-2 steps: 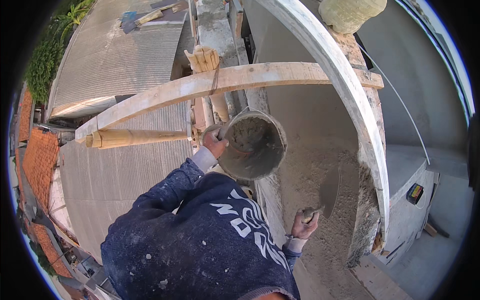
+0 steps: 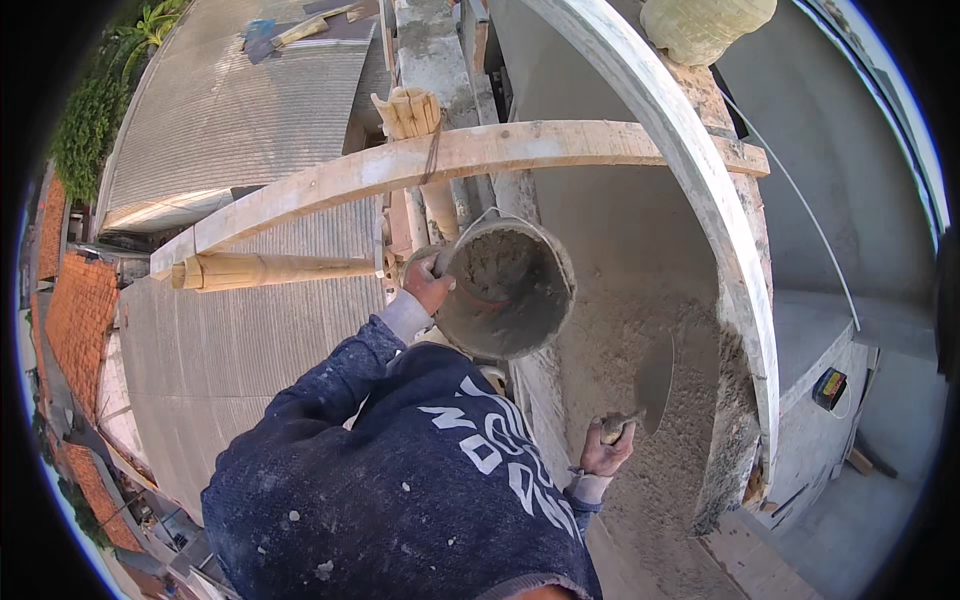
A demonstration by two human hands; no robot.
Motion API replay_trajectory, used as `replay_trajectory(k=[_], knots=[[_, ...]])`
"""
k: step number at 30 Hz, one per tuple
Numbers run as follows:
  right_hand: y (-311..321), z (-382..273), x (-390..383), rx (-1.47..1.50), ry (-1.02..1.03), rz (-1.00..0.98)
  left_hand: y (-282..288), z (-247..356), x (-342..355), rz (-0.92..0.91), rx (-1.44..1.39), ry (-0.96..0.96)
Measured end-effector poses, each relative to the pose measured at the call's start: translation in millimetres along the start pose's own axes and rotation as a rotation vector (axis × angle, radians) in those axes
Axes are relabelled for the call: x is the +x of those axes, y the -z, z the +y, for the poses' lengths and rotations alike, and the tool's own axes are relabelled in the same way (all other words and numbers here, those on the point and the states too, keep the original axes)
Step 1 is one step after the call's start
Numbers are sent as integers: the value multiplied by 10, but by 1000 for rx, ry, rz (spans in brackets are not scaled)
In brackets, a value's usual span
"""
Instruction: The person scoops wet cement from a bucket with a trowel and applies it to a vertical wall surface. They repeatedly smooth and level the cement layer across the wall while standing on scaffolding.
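Observation:
My left hand [image 2: 428,290] is closed on the upper left side of a round, mortar-smeared bucket [image 2: 548,300]. Grey wet mortar [image 2: 492,258] clings inside the bucket, which is tipped so its mouth shows. In my right hand [image 2: 607,452] is the handle of a trowel [image 2: 656,385]. The trowel's grey blade lies against or just over a rough mortar-coated surface [image 2: 615,345]; any gap is too small to make out. Its blade points away from me, beside a ragged mortar edge [image 2: 735,420] on the right.
A long pale straightedge-like board [image 2: 715,210] runs down the right of the mortar. A wooden beam [image 2: 500,150] crosses ahead, tied to a bamboo pole [image 2: 410,112]. Corrugated roofs [image 2: 240,370] lie below left. A yellowish plastic container [image 2: 705,28] stands at the top right.
My right hand and the trowel have shifted very slightly left. The bucket and my left hand look almost still.

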State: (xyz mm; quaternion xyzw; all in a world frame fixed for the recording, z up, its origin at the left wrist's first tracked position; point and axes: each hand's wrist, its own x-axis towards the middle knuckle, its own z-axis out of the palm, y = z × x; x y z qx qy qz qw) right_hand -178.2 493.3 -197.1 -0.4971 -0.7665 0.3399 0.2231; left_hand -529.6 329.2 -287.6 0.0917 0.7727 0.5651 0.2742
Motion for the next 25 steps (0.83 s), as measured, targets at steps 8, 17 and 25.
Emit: replay_trajectory(k=[8,17,25], knots=[[85,108,-29,64,67,-113,235,-17,-482,195,-171,83],[457,443,-158,64,118,21,963,420,-1304,345,-673,90],[500,445,-162,123,146,-12,1318,787,-1591,261,-679,-136]])
